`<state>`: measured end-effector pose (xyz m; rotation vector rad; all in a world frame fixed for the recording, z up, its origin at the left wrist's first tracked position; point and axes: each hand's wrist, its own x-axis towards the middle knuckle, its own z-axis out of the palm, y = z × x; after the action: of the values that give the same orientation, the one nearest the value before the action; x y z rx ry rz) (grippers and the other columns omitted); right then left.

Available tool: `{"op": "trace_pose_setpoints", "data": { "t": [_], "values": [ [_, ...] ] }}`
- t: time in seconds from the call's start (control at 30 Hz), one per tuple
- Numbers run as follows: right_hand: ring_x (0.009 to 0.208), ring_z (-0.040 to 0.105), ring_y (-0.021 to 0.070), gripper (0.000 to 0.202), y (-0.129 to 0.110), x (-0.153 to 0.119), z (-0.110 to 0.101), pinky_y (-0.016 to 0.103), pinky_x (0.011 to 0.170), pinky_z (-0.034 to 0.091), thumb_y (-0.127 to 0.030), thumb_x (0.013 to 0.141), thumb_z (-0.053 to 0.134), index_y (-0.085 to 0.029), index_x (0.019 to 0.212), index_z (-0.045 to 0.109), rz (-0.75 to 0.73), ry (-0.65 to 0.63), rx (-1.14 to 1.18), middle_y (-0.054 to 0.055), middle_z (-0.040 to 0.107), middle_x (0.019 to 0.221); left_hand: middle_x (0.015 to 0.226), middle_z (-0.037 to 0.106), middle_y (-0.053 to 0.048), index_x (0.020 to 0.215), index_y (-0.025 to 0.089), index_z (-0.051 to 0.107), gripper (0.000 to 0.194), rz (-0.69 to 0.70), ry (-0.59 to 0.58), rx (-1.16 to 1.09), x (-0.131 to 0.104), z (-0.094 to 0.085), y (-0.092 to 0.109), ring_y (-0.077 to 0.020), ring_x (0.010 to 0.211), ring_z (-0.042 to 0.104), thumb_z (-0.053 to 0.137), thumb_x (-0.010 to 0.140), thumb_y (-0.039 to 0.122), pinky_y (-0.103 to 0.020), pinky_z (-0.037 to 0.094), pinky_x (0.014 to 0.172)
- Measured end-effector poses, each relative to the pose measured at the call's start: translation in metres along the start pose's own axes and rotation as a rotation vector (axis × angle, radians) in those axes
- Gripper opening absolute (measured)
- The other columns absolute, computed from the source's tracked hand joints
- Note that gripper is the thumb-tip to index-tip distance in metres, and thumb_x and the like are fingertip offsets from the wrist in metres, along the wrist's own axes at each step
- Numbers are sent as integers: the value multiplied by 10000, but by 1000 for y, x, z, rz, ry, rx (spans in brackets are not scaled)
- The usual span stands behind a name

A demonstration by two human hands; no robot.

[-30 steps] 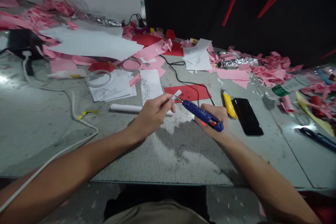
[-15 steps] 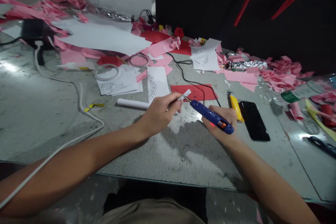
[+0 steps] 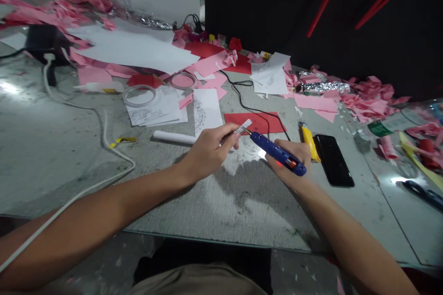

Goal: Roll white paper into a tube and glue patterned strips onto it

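Observation:
Between the thumb and fingers of my left hand (image 3: 212,152) is a small strip of printed paper (image 3: 246,124), its tip poking out to the right. My right hand (image 3: 290,161) is wrapped round a blue hot glue gun (image 3: 277,152), whose metal nozzle meets or nearly meets the paper strip. A red paper rectangle (image 3: 266,123) lies just beyond the nozzle. Behind my left hand are a rolled white paper tube (image 3: 173,137) and an upright-lying printed sheet (image 3: 206,109). My fingertips partly cover the strip.
To the right lie a yellow cutter (image 3: 309,143), a black phone (image 3: 334,160), a plastic bottle (image 3: 391,126) and dark-handled scissors (image 3: 422,193). A white cable (image 3: 117,175) crosses the left side. Tape rolls (image 3: 139,96), white sheets (image 3: 134,50) and pink scraps (image 3: 370,94) cover the back.
Both hands hold almost the same pose, with the glue gun nozzle still at the paper strip. The view has shifted very slightly.

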<state>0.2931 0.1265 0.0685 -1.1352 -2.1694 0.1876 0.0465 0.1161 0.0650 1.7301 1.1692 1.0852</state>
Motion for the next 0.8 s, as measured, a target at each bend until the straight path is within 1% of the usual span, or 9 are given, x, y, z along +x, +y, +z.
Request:
{"op": "trace_pose_setpoints", "data": {
  "t": [0.17,0.33,0.47,0.7,0.8],
  "values": [
    [440,335,87,385,0,1,0,276,461,238,-235,854,653,-246,586,378,-1,10,-7,-73,348,510,776,680,16,865,208,671,271,2,6,7,-1,0,0,-129,647,527,502,1060,289,-293,418,666],
    [435,317,86,381,2,1,0,276,454,232,-252,848,649,-246,578,379,-2,22,9,-79,338,503,781,678,8,871,209,668,266,-10,-3,5,0,0,-2,-145,707,571,508,1061,304,-300,420,668],
    [444,329,94,389,1,1,-2,281,458,242,-264,863,652,-248,587,378,18,3,26,-75,348,513,787,678,12,869,210,662,265,-2,-8,7,0,0,-2,-141,704,573,509,1063,305,-306,420,681],
    [447,322,88,396,0,1,-2,276,468,252,-228,852,655,-245,588,360,6,33,-10,-74,344,514,766,661,25,854,207,653,270,-1,-7,17,0,0,-2,-125,646,523,509,1066,292,-301,398,659],
    [455,311,85,406,0,1,-2,272,474,251,-232,849,663,-240,584,355,-5,40,-14,-75,345,516,782,671,24,867,206,659,271,3,-7,4,0,0,-1,-130,682,556,505,1072,292,-300,404,678]
  ]
}}
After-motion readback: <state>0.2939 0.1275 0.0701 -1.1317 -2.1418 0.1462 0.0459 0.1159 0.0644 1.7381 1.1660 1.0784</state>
